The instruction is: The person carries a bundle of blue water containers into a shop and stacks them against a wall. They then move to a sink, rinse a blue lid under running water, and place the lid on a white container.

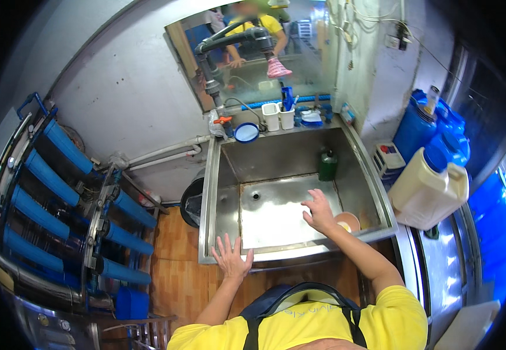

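Observation:
A wide stainless-steel sink (pixel 288 186) lies before me. My left hand (pixel 232 259) is at its front left rim, fingers spread and holding nothing; I cannot tell whether it touches the metal. Over the basin, my right hand (pixel 319 213) hangs with its fingers apart and nothing in them. Close to the right wrist is a round pinkish-brown bowl (pixel 352 218) with something yellow and white in it, partly hidden by the forearm. A dark green bottle (pixel 327 167) stands in the basin's back right corner. The drain hole (pixel 256 196) shows on the left of the bottom.
A grey pipe faucet (pixel 235 40) with a pink cloth (pixel 278 68) on its spout arches over the sink. White cups (pixel 271 117) line the back ledge near a blue-rimmed lid (pixel 246 132). Jugs (pixel 430 192) stand right; blue filter housings (pixel 45 210) fill the left.

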A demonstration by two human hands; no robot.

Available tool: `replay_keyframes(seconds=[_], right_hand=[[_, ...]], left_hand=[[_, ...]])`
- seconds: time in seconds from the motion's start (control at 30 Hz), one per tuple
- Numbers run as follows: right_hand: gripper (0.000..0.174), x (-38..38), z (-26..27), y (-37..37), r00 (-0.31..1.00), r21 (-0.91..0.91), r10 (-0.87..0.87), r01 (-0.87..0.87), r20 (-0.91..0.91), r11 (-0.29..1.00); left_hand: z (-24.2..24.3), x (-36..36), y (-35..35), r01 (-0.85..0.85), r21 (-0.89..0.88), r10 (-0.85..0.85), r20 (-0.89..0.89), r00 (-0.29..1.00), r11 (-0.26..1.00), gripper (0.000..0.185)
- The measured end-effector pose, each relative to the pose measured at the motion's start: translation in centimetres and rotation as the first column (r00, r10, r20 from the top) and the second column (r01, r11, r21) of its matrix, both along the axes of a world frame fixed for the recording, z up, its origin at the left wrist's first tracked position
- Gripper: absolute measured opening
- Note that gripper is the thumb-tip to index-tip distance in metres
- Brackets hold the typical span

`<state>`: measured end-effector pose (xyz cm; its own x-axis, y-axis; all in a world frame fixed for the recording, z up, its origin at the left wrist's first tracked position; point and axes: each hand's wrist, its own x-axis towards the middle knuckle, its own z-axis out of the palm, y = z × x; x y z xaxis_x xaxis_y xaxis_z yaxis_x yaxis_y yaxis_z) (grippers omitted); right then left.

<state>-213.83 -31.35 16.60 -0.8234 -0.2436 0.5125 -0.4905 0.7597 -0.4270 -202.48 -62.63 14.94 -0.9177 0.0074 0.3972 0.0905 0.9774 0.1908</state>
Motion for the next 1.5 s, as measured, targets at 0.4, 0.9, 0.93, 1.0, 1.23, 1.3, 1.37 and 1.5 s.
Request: replay_keyframes(seconds=[0.4,0.9,0.93,1.0,1.23,1.3,1.37,1.5], right_hand=[[0.082,-22.9,-0.2,-12.4,0.95,0.553,0.053,-0.224,0.307,0.803],[0.021,-36.1,-4.2,-16.2,0.993,0.557,0.101,-0.047,-0.066,0.829],[0.018,-35.3,-4.5,-15.6,0.96,0.441,0.15,-0.03,-0.239,0.897],[0.02,-33.4,-4.6,-14.5,0.983,0.344,0.174,-0.145,-0.055,0.928],[0.029,-27.5,-3.3,-10.4,0.994,-0.226,0.106,-0.101,0.01,0.969],[0.023,-26.5,-6.0,-8.0,0.992,-0.241,0.031,-0.001,0.124,0.97],[0.016,-24.9,-7.5,-5.6,0.97,-0.222,-0.012,0.068,0.244,0.973],[0.023,-22.6,-12.2,-1.3,0.817,0.16,-0.11,0.021,0.566,0.987]], left_hand=[[1.3,-0.9,0.8,-0.108,0.047,0.099,0.174,0.98,0.993,0.062],[1.1,-2.2,-1.3,0.009,0.06,-0.029,0.33,0.944,0.998,0.062],[1.5,-2.8,-1.4,0.02,0.087,-0.05,0.354,0.934,0.996,0.062],[1.6,-4.6,-1.6,0.014,0.254,-0.104,0.347,0.932,0.967,0.061],[-1.7,-15.9,-1.1,0.086,0.562,-0.324,0.34,0.883,0.823,0.054],[-5.5,-19.3,-0.4,0.094,0.499,-0.342,0.433,0.834,0.862,0.057],[-3.7,-20.4,1.6,0.126,0.324,-0.297,0.558,0.775,0.937,0.059],[-0.2,-17.7,4.4,0.184,0.144,-0.233,0.555,0.798,0.972,0.063]])
